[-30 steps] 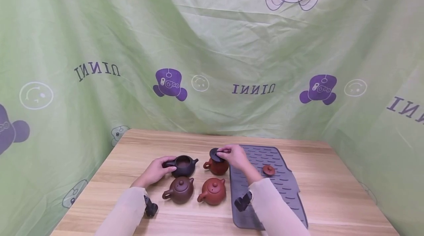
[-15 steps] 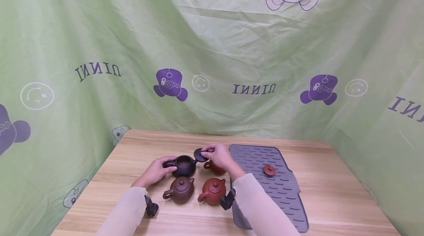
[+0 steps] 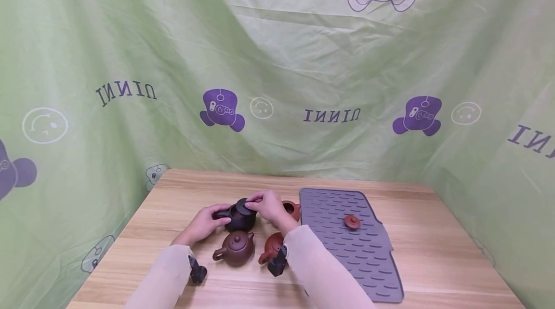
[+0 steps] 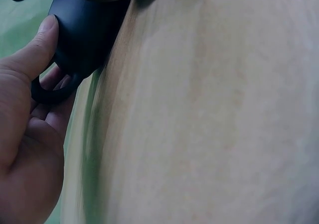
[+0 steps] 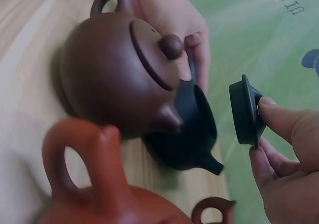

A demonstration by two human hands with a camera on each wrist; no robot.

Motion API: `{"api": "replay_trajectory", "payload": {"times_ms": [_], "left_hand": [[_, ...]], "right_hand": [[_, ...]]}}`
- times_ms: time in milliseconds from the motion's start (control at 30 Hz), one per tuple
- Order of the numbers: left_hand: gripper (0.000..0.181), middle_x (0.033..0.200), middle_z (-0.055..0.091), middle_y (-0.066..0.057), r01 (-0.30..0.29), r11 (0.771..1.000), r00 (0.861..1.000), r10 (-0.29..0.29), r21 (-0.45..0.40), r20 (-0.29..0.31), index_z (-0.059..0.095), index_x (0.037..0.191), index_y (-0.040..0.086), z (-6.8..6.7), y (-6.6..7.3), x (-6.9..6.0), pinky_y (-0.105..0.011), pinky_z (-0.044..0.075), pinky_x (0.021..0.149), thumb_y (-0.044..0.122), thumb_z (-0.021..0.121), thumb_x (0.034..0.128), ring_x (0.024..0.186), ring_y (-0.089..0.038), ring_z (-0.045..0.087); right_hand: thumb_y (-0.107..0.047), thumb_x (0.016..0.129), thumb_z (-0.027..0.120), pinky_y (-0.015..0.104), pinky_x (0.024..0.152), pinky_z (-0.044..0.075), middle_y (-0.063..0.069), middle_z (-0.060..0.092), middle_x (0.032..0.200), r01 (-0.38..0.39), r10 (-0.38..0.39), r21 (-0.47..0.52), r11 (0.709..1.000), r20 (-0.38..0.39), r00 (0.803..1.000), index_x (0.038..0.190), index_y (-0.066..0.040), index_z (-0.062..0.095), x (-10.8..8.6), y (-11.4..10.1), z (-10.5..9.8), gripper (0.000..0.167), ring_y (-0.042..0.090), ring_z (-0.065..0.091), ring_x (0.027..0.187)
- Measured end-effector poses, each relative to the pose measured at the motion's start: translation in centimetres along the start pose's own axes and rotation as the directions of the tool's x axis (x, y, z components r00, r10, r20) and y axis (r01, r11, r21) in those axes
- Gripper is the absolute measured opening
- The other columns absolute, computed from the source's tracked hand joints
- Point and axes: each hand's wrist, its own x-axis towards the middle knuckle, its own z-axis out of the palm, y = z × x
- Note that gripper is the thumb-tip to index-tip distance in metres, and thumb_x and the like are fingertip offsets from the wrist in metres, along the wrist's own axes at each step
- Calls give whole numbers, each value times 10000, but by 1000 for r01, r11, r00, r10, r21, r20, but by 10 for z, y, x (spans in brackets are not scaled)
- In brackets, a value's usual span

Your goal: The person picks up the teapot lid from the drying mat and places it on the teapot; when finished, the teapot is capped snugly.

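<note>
My left hand (image 3: 203,226) holds the black teapot (image 3: 241,223) at its handle side. In the left wrist view the thumb (image 4: 44,37) lies against the pot's body, with the other fingers behind the handle loop. A black lid (image 5: 242,113) is pinched by my right hand (image 3: 270,207) at its knob. That lid hangs tilted over the black pot's uncovered mouth, a gap away from the rim in the right wrist view. Close in front stands a purple-brown teapot (image 3: 234,249) with its lid on.
Partly behind my right sleeve sits a red teapot (image 3: 270,245). Another red teapot (image 3: 293,209), lidless, shows behind the right hand. A red lid (image 3: 352,222) lies on the grey ribbed mat (image 3: 331,208) at right. Green cloth (image 3: 277,150) hangs behind the wooden table (image 3: 438,251).
My right hand has carried the black lid leftward, from above the rear red teapot to over the black teapot. The left hand has stayed on the black teapot.
</note>
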Motion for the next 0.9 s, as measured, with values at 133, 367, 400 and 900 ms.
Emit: {"api": "replay_trajectory", "payload": {"times_ms": [133, 367, 400, 900], "left_hand": [[425, 1226, 636, -162, -4, 1000, 1000, 5, -6, 4, 647, 1231, -6, 0, -1, 0, -497, 394, 1032, 162, 762, 859, 1179, -346, 550], [429, 1232, 633, -162, 3, 1000, 1000, -3, -10, 3, 644, 1237, -7, 1, -1, 0, -483, 399, 1030, 167, 760, 862, 1179, -327, 551], [431, 1233, 633, -158, 3, 1000, 1000, -3, -3, 2, 644, 1238, -5, 1, -1, 0, -479, 403, 1025, 174, 759, 863, 1177, -321, 552], [438, 1240, 626, -173, 14, 1000, 1000, -14, -24, -7, 638, 1242, -18, 0, 0, -1, -494, 377, 1048, 156, 760, 860, 1197, -351, 536]], "right_hand": [[-119, 820, 792, 237, 743, 508, 8, 716, 815, 21, -21, -47, 999, -7, 1000, 890, -57, 772, 1, -2, 8, 96, 118, 643, 804], [-121, 809, 806, 239, 739, 496, -17, 699, 790, 2, -6, -86, 996, -38, 999, 847, -79, 772, 6, -1, 20, 66, 121, 617, 800], [-123, 807, 807, 240, 739, 497, -22, 697, 788, -2, -1, -90, 996, -42, 999, 843, -83, 772, 6, -1, 21, 64, 118, 615, 798], [-132, 810, 807, 248, 747, 494, -31, 689, 792, -18, 9, -147, 989, -61, 998, 831, -108, 770, 11, 4, 33, 49, 130, 616, 802]]}}
